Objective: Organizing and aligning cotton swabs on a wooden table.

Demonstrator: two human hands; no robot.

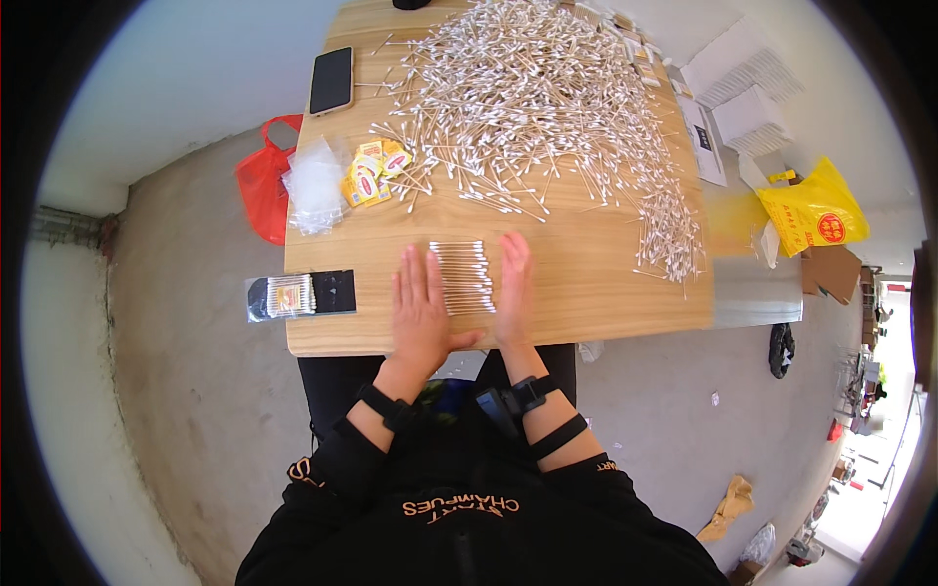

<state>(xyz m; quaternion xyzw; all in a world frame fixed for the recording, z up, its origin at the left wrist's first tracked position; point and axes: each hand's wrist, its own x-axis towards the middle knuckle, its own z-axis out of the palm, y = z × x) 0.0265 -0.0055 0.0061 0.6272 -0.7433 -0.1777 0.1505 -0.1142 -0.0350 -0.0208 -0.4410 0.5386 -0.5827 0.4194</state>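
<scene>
A row of cotton swabs (463,277) lies side by side on the wooden table, their sticks running left to right. My left hand (420,298) rests flat along the left tips of this row, fingers stretched out and thumb pointing right. On the other side, my right hand (514,288) stands on edge near the right tips, fingers straight and palm facing the swabs. Neither hand grips anything. Beyond them spreads a large heap of loose cotton swabs (532,88).
Left of the heap are yellow paper cards (371,174), clear plastic bags (316,186) and a phone (331,80). A packed bag of swabs (290,295) lies on a black pad (336,291) at the left edge. Red (262,186) and yellow bags (816,210) flank the table.
</scene>
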